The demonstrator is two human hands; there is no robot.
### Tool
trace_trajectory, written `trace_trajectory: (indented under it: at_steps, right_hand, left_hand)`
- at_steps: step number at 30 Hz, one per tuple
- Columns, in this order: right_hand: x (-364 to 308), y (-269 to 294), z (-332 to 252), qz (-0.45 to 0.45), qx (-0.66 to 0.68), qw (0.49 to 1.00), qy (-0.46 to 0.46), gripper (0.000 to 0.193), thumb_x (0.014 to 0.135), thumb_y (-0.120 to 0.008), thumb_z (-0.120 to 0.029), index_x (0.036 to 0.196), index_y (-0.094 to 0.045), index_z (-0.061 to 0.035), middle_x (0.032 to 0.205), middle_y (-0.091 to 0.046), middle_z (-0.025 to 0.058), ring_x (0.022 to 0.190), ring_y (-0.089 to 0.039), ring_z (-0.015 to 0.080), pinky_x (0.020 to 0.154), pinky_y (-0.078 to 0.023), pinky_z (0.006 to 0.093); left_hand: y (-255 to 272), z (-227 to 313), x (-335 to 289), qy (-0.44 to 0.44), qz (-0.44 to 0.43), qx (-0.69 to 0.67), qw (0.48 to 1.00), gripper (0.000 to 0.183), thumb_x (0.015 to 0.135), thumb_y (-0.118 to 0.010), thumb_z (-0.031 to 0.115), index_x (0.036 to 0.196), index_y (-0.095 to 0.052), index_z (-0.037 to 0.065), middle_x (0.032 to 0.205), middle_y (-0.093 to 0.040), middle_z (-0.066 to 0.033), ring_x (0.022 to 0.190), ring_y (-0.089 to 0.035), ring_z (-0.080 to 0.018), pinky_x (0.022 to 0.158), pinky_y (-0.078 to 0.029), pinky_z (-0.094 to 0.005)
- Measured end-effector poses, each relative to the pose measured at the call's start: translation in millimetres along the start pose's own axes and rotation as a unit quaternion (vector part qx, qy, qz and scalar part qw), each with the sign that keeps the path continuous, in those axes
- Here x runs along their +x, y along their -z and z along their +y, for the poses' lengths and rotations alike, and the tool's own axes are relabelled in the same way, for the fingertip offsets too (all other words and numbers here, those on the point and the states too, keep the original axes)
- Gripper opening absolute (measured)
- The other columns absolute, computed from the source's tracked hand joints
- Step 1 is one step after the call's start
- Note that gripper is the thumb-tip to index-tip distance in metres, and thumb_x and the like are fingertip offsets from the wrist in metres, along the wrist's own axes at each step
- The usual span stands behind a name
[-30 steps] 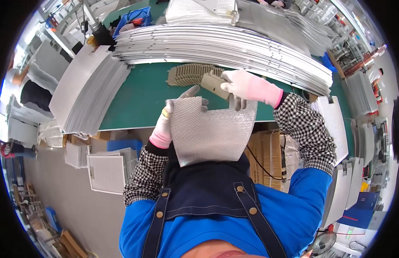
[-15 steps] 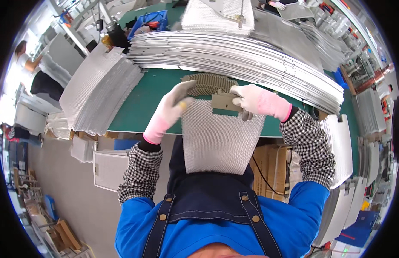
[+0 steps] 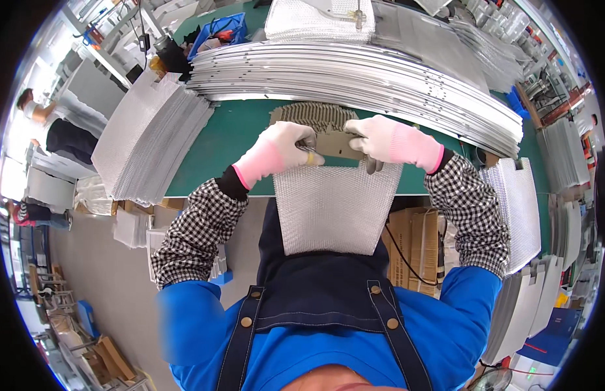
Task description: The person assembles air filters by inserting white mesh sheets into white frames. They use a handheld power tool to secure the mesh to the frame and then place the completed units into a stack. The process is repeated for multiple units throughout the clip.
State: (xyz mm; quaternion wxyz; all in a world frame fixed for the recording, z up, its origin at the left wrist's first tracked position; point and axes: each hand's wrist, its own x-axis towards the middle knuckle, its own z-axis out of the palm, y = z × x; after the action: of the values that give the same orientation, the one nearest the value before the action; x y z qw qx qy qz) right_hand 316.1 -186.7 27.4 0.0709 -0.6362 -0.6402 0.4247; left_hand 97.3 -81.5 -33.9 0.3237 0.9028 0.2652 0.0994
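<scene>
A small flat beige plate with little slots is held level between my gloved hands. My right hand pinches its right end, fingers closed. At its left edge, my left hand is closed too, fingertips and thumb curled against the plate. Just behind the plate, a curved row of similar beige pieces stands packed together on the green table. In front of the plate, a silvery mesh panel with a cut-out top edge hangs over the table's front edge toward my apron.
A long stack of pale metal-edged panels crosses the table behind. Mesh panels pile up at left, and more panels stand at right. A blue bin sits far left. Cardboard boxes stand below the table.
My left hand has moved right and its fingers have closed at the plate's left edge. The right hand keeps hold of the plate. The view has shifted slightly.
</scene>
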Motion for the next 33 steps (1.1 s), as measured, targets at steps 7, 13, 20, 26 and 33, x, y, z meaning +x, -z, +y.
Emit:
trace_trajectory:
  at_steps: [7, 13, 20, 26, 33]
  right_hand:
    - [25, 4, 25, 0.103, -0.179, 0.975, 0.079, 0.051, 0.09, -0.063, -0.019, 0.139, -0.054, -0.0061, 0.111, -0.069, 0.0201, 0.099, -0.068, 0.0287, 0.091, -0.053, 0.0399]
    - [26, -4, 58, 0.042, -0.164, 0.985, 0.015, 0.051, 0.089, -0.065, -0.021, 0.138, -0.06, -0.0093, 0.126, -0.066, 0.0173, 0.115, -0.064, 0.029, 0.101, -0.05, 0.037]
    - [20, -2, 57, 0.033, -0.152, 0.986, 0.053, 0.033, 0.086, -0.065, -0.021, 0.108, -0.066, 0.0039, 0.094, -0.068, 0.0215, 0.087, -0.066, 0.0306, 0.08, -0.052, 0.0386]
    - [8, -6, 43, 0.062, -0.143, 0.982, 0.108, 0.029, 0.086, -0.065, -0.023, 0.097, -0.066, 0.0042, 0.083, -0.066, 0.02, 0.074, -0.062, 0.0296, 0.071, -0.049, 0.0385]
    - [11, -2, 65, 0.067, -0.06, 0.993, 0.076, 0.032, 0.086, -0.067, -0.023, 0.106, -0.068, 0.0017, 0.093, -0.069, 0.0188, 0.085, -0.066, 0.0286, 0.08, -0.051, 0.038]
  left_hand:
    - [6, -7, 0, -0.011, -0.003, -0.162, 0.987, 0.027, 0.084, -0.075, 0.012, 0.109, -0.068, 0.003, 0.081, -0.071, -0.0084, 0.073, -0.064, -0.0152, 0.07, -0.051, -0.03]
    - [-9, -29, 8, -0.037, 0.014, -0.144, 0.989, 0.026, 0.087, -0.07, 0.007, 0.112, -0.066, 0.004, 0.086, -0.072, -0.0088, 0.076, -0.066, -0.0157, 0.073, -0.052, -0.0297]
    - [4, -9, 18, -0.187, 0.015, 0.07, 0.98, 0.028, 0.081, -0.074, 0.013, 0.107, -0.069, 0.003, 0.087, -0.071, -0.0113, 0.081, -0.068, -0.0247, 0.078, -0.053, -0.0345]
    - [-9, 27, 49, -0.074, -0.235, 0.112, 0.963, 0.04, 0.076, -0.078, 0.029, 0.103, -0.07, 0.001, 0.088, -0.07, -0.0165, 0.085, -0.069, -0.0303, 0.078, -0.054, -0.0382]
    - [3, 41, 56, -0.083, -0.259, 0.25, 0.929, 0.053, 0.074, -0.082, 0.035, 0.113, -0.067, 0.002, 0.102, -0.07, -0.0169, 0.099, -0.068, -0.0327, 0.086, -0.053, -0.042]
